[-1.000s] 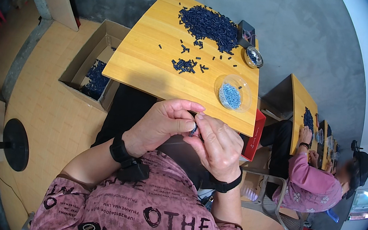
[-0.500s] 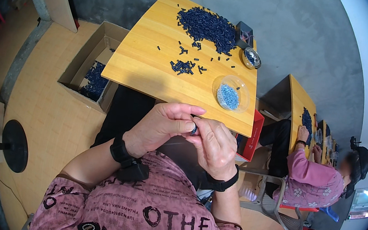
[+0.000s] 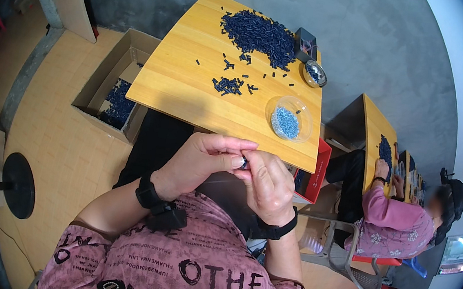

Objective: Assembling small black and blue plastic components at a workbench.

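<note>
In front of my chest, below the table's near edge, my two hands meet. Fingers of my left hand (image 3: 197,157) pinch a small dark blue piece (image 3: 245,163), of which only a little shows between the fingertips. My right hand (image 3: 270,186) closes on the same piece from the other side, its thumb and fingers bent. On the wooden table (image 3: 163,86) beyond lies a big heap of short dark blue cylinders (image 3: 257,35). A smaller cluster of cylinders (image 3: 227,86) is nearer. A clear plastic bowl (image 3: 306,122) holds tiny light blue pieces (image 3: 286,122).
A black box (image 3: 306,42) and a small round bowl (image 3: 315,73) stand at the table's far right. Left of the table is a cardboard box (image 3: 91,94) with dark pieces inside. A red box (image 3: 315,179) sits beneath the right edge. Another person (image 3: 393,224) works at a second table.
My hands stay together on the small piece. The right hand's fingers have shifted and curled a little, and both hands sit slightly lower.
</note>
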Tool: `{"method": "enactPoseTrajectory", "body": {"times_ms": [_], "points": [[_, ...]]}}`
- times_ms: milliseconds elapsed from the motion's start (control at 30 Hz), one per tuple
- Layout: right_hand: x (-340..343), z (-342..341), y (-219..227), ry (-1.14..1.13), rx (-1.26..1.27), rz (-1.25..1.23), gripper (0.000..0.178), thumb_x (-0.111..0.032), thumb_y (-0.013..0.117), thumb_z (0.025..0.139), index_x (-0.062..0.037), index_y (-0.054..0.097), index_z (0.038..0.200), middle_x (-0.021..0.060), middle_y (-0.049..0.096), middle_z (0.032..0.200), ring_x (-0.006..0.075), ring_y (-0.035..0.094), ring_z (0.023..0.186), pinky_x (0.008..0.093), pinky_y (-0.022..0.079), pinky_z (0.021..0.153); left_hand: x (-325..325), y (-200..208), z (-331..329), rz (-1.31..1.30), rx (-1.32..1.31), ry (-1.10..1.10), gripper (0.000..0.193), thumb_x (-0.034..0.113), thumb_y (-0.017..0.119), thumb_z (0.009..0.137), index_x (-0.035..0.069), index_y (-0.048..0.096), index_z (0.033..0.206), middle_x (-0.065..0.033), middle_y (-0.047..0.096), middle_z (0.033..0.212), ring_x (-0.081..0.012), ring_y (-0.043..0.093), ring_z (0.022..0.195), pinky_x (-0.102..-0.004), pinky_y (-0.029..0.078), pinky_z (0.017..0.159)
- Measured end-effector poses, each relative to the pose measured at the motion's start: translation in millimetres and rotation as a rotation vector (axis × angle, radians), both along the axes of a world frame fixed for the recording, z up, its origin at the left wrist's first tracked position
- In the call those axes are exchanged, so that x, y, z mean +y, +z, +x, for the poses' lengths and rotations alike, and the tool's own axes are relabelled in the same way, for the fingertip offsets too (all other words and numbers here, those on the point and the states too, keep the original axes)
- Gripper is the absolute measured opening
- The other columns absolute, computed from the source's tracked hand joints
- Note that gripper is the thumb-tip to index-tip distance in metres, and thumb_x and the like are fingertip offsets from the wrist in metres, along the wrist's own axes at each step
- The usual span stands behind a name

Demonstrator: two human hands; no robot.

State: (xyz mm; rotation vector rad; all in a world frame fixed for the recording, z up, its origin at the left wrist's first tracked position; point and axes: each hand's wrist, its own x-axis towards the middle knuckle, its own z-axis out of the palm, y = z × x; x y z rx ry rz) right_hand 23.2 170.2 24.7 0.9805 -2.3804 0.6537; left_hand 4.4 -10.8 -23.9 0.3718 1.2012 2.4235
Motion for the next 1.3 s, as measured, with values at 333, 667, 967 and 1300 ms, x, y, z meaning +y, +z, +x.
{"method": "enactPoseTrajectory", "body": {"times_ms": [333, 667, 967, 1300], "points": [[5, -2, -1, -0.028, -0.062, -0.094, 0.039, -0.01, 0.077, 0.079, 0.0011, 0.064, 0.114, 0.0152, 0.068, 0.097, 0.0313, 0.067, 0.085, 0.0378, 0.054, 0.073, -2, 13, 7, -0.04, 0.147, -0.02, 0.054, 0.0, 0.073, 0.085, 0.002, 0.056, 0.137, 0.0004, 0.06, 0.106, -0.0073, 0.057, 0.1, -0.024, 0.048, 0.092], [2, -4, -3, 0.025, -0.076, -0.049, 0.046, -0.015, 0.08, 0.075, 0.0012, 0.064, 0.115, 0.0142, 0.069, 0.098, 0.0287, 0.066, 0.083, 0.0366, 0.054, 0.073, -3, 0, 1, -0.041, 0.007, 0.061, 0.037, 0.002, 0.063, 0.093, -0.003, 0.061, 0.129, -0.0061, 0.068, 0.111, -0.0094, 0.062, 0.099, -0.0241, 0.05, 0.089], [-4, -4, -3, 0.008, -0.126, -0.089, 0.04, -0.01, 0.079, 0.077, 0.0012, 0.065, 0.113, 0.015, 0.07, 0.1, 0.0295, 0.069, 0.087, 0.0363, 0.055, 0.074, 0, -3, 1, 0.058, -0.085, 0.043, 0.04, 0.0, 0.063, 0.093, -0.003, 0.057, 0.132, -0.0086, 0.068, 0.111, -0.0113, 0.064, 0.1, -0.0258, 0.052, 0.09], [-3, -2, -13, -0.045, -0.128, -0.033, 0.04, -0.007, 0.076, 0.079, 0.0009, 0.063, 0.116, 0.0171, 0.069, 0.103, 0.0316, 0.069, 0.091, 0.0374, 0.056, 0.076, 3, -10, -1, 0.105, -0.119, 0.034, 0.035, 0.001, 0.063, 0.094, -0.005, 0.059, 0.128, -0.0135, 0.067, 0.111, -0.0165, 0.068, 0.098, -0.0291, 0.059, 0.085]]}}
